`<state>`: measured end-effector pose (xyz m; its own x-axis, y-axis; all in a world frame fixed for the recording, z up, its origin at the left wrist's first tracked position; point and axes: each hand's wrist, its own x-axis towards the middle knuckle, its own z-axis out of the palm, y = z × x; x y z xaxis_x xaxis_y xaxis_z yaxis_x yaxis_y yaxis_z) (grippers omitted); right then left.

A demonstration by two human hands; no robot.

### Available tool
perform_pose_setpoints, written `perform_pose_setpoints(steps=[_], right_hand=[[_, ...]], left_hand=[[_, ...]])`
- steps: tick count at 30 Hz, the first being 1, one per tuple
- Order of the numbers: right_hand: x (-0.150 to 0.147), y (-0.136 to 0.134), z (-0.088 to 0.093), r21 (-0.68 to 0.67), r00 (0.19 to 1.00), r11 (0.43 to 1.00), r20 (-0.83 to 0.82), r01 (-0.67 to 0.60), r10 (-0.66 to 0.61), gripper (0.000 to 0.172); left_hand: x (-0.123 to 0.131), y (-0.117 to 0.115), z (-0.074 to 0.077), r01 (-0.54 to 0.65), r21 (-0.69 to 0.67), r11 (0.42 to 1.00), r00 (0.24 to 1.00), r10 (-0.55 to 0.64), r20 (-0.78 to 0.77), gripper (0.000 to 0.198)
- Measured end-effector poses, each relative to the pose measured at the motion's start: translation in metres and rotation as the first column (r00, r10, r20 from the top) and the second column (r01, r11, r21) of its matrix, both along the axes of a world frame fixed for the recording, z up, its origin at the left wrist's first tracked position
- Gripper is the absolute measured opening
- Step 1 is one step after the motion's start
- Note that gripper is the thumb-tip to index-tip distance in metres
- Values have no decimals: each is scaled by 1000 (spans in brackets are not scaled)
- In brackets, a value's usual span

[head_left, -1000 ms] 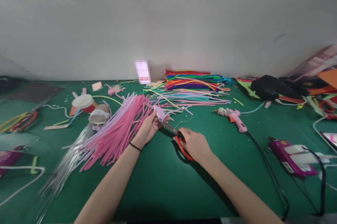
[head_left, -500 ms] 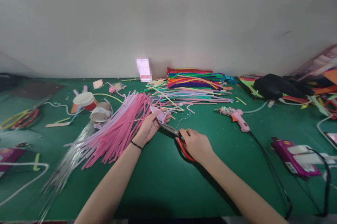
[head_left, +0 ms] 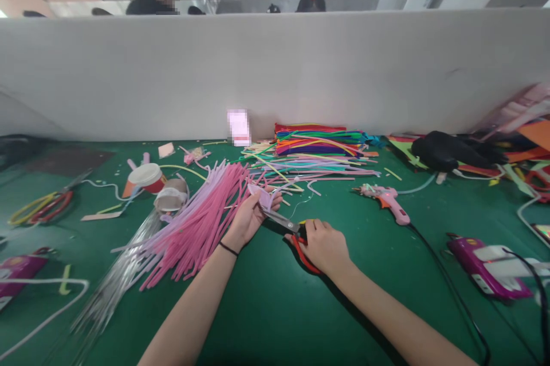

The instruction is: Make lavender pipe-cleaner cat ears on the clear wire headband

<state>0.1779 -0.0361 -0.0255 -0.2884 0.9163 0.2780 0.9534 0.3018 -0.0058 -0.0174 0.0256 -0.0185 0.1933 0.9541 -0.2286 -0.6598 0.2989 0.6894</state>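
Note:
My left hand (head_left: 250, 217) holds a pale lilac piece (head_left: 265, 196) between its fingers; whether it is paper or felt I cannot tell. My right hand (head_left: 329, 246) grips the red-handled scissors (head_left: 307, 257), and their metal blades point left toward the lilac piece. The blade tips lie at the lilac piece, beside my left fingers. Just left of my left hand spreads a pile of pink pipe cleaners (head_left: 210, 223), with lilac pipe cleaners (head_left: 189, 205) along its left side.
Bundles of coloured pipe cleaners (head_left: 318, 142) lie against the grey partition (head_left: 275, 68). A pink glue gun (head_left: 389, 200) rests to the right, its black cord trailing forward. Left stand a paper cup (head_left: 148, 177) and clear wires (head_left: 124, 268); a second scissors (head_left: 51, 205) lies farther left.
The camera view has tilted up a little, so people behind the partition show more. Both hands keep their holds, with the scissor blades still at the lilac piece.

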Motion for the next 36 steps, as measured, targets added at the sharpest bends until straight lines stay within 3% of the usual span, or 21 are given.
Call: perform_pose_setpoints(steps=[6,13,23,28,32,36], right_hand=[[2,3,5,-69,995,994,57,-83,87,58],[1,8,12,-158,991,985,101,-74,90,65],[2,10,10,-183,980,975,131,-123,148,65],[3,7,15,-138,986,985,113,-103,119,63],[15,-9,30,-53,998,999,61,12,-9,59],[39,-22,42,-101,977,973,61,209,-203,55]], left_hand=[[-1,0,-1,10,-5,1000,1000,-10,13,34],[-2,0,-2,19,5,1000,1000,-19,15,35],[0,1,-3,16,21,1000,1000,-16,-20,33],[0,0,-1,-47,10,999,999,47,-6,31],[-12,-2,17,-89,25,996,996,89,-15,33],[-32,-8,59,-113,156,981,994,113,5,40]])
